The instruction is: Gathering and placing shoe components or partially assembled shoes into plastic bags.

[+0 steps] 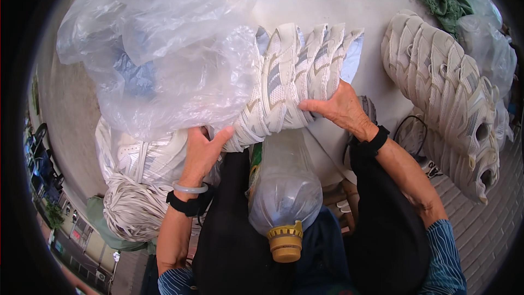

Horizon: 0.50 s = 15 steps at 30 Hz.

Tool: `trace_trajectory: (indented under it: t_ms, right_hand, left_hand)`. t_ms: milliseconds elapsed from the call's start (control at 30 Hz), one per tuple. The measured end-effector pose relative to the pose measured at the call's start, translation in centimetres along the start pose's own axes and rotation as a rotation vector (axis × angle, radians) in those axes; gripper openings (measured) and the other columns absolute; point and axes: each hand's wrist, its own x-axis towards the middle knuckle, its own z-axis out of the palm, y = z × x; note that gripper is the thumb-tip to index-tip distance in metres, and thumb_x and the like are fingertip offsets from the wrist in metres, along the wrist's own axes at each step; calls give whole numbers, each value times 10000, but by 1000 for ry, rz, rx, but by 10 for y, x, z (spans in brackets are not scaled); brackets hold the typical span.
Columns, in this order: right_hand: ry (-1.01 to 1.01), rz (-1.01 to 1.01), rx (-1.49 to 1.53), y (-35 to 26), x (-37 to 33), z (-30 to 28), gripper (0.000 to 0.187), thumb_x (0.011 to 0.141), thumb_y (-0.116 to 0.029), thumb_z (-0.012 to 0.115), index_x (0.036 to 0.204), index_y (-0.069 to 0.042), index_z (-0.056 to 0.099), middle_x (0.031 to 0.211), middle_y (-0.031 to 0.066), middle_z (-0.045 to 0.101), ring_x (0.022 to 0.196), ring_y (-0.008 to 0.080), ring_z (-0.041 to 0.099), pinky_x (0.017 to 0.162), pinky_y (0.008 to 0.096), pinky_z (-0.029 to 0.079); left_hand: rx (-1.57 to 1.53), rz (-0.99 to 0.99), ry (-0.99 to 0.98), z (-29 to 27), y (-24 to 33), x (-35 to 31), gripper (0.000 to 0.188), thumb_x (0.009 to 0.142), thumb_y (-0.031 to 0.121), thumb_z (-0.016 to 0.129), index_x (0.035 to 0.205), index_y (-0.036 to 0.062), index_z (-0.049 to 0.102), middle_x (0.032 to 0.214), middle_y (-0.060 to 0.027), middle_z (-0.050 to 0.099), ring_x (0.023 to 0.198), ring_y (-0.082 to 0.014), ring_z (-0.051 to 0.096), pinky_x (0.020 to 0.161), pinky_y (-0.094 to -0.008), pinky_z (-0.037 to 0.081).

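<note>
Outdoor paved work spot, grey paving bricks (502,191) spreading across the lower right, green plants (53,216) and a building front (91,250) showing at lower left, nested shoe uppers (281,84) occupying the centre.

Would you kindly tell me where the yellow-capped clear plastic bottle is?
In the head view, the bottle is low, just right of centre, between the person's legs and below the stacked shoe uppers.

One left hand (203,150), one right hand (343,110); two wristbands (375,141), one bracelet (190,189); one bottle (286,186), one cap (285,243); one bundle of laces (134,207); one stack of uppers (281,84) at the hands, apparently two right-side stacks (436,74), too overlapped to count piece by piece.
</note>
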Motion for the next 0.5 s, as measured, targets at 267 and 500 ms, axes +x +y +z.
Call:
trace_trajectory:
  t_ms: [267, 500]
  right_hand:
    - [-199, 31, 138, 6, -5, -13, 548, 701, -221, 797, 1131, 37, 575, 1001, 84, 658, 904, 159, 600, 840, 303, 481]
    - [-209, 99, 173, 7, 2, -2, 581, 707, -209, 795, 1172, 30, 544, 1071, 99, 636, 953, 174, 588, 855, 314, 476]
  left_hand:
    - [-69, -68, -32, -31, 74, -42, 381, 741, 144, 728, 1047, -5, 557, 992, -131, 612, 901, -264, 596, 805, -341, 482]
    - [829, 554, -129, -19, 60, 4, 657, 720, 131, 697, 1310, 44, 424, 1300, -187, 463, 1215, -358, 426, 1027, -460, 333]
